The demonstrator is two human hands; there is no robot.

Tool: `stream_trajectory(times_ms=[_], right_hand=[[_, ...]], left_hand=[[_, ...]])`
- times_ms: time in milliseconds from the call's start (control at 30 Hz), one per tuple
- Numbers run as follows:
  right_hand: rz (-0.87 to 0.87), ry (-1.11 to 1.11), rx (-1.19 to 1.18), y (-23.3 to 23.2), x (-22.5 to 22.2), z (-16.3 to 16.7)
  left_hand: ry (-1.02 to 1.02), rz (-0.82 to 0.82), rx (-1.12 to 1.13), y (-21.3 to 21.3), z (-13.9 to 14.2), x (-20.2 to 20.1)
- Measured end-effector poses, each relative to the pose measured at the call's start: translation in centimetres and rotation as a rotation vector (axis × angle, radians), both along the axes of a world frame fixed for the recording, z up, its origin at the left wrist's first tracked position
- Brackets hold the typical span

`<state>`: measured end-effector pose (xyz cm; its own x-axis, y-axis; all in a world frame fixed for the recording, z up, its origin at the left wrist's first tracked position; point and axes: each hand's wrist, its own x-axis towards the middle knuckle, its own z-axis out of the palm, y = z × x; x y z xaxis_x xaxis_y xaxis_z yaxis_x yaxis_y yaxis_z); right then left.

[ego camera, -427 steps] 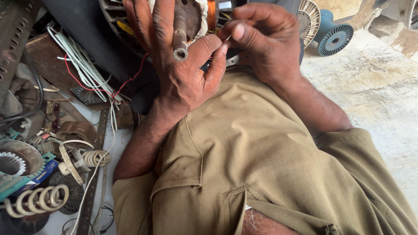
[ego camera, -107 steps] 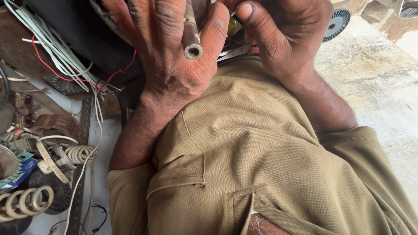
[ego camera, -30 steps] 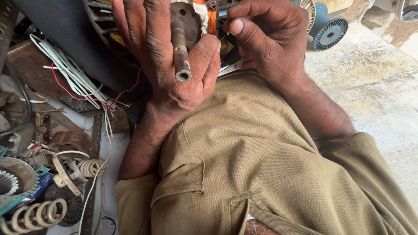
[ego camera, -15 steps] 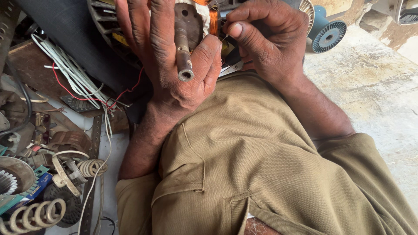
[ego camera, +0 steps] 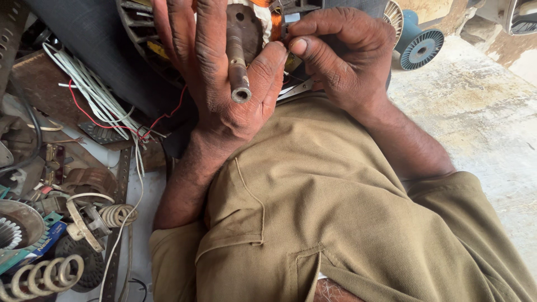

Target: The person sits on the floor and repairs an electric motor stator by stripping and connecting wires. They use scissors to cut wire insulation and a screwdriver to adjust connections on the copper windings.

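Observation:
My left hand (ego camera: 221, 72) is wrapped around a round motor part with a steel shaft (ego camera: 238, 67) that sticks out between its fingers toward me. Orange winding (ego camera: 274, 17) shows on the part just above my thumb. My right hand (ego camera: 341, 53) sits close beside it on the right, thumb and fingers pinched together at the winding's edge; what they pinch is too small to tell. A thin metal blade or strip (ego camera: 296, 89) pokes out below that hand. Both hands hover over my khaki-clad lap (ego camera: 335, 212).
White and red wires (ego camera: 95, 95) trail over a dark motor housing (ego camera: 89, 39) on the left. Coiled springs (ego camera: 39, 277), a toothed metal ring (ego camera: 11, 229) and scrap parts litter the lower left. A blue wire spool (ego camera: 419, 47) stands on the concrete floor (ego camera: 481, 128) at upper right.
The hands and motor part have stayed in nearly the same place over the last second; the right fingers shifted slightly at the winding. Earlier the shaft was held a little higher.

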<state>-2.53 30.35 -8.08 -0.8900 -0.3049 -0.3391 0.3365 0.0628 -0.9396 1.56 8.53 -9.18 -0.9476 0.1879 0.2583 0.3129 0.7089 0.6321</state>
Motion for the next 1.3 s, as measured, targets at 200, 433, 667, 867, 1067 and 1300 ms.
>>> stream_trajectory(times_ms=[200, 433, 667, 867, 1067, 1300], right_hand=[[0.049, 0.092, -0.023, -0.2, -0.2, 0.7], [0.094, 0.073, -0.019, 0.4, -0.2, 0.5], [0.082, 0.054, 0.041, 0.5, -0.3, -0.1], [0.154, 0.237, 0.136, 0.6, -1.0, 0.2], [0.21, 0.382, 0.176, 0.1, -1.4, 0.8], [0.231, 0.462, 0.262, -0.4, -1.6, 1.9]], left_hand=[[-0.001, -0.003, 0.029, 0.0, 0.2, -0.3], [0.013, 0.016, 0.058, 0.0, 0.3, -0.7], [0.019, 0.019, 0.045, -0.1, 0.1, -0.6], [0.019, -0.029, 0.169, -0.7, -0.3, -0.1], [0.061, -0.007, -0.034, -0.5, -0.6, 0.0], [-0.08, 0.068, 0.129, -0.8, -0.3, 0.5]])
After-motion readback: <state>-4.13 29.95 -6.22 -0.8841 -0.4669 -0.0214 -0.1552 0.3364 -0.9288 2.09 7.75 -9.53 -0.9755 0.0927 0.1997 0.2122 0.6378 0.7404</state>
